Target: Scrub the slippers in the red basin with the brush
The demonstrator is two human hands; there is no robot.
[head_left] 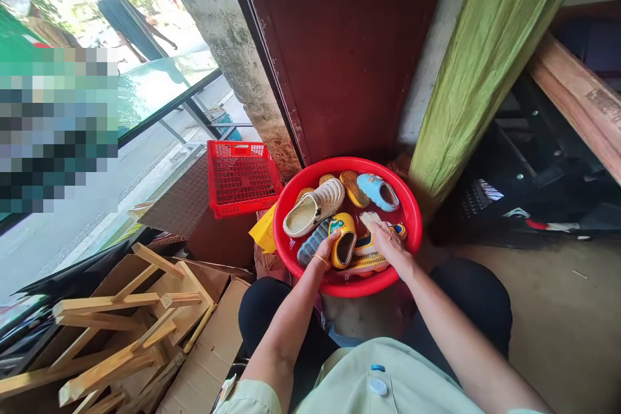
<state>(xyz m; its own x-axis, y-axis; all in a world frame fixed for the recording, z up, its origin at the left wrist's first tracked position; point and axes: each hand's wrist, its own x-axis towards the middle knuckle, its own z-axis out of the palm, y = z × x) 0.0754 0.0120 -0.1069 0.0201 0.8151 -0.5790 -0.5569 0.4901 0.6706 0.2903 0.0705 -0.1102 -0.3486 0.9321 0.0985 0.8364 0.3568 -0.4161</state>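
A round red basin [414, 226] with water and several shoes stands between my knees. My left hand [326, 249] grips a yellow shoe [345, 233] with a green patch on its upper, its opening turned toward me. In my right hand [388, 242] is a brush [370, 220] with pale bristles, just right of the yellow shoe and apart from it. A cream clog [315, 207] lies at the basin's left, and a light blue shoe [377, 191] rests at the back right. More yellow-soled shoes lie around and under my hands, partly hidden.
Left of the basin, a red crate [242, 174] sits on cardboard. Wooden stools [140, 310] are piled at lower left. A green curtain [485, 71] hangs at right, beside a dark red door [344, 45]. A person [129, 22] is outside.
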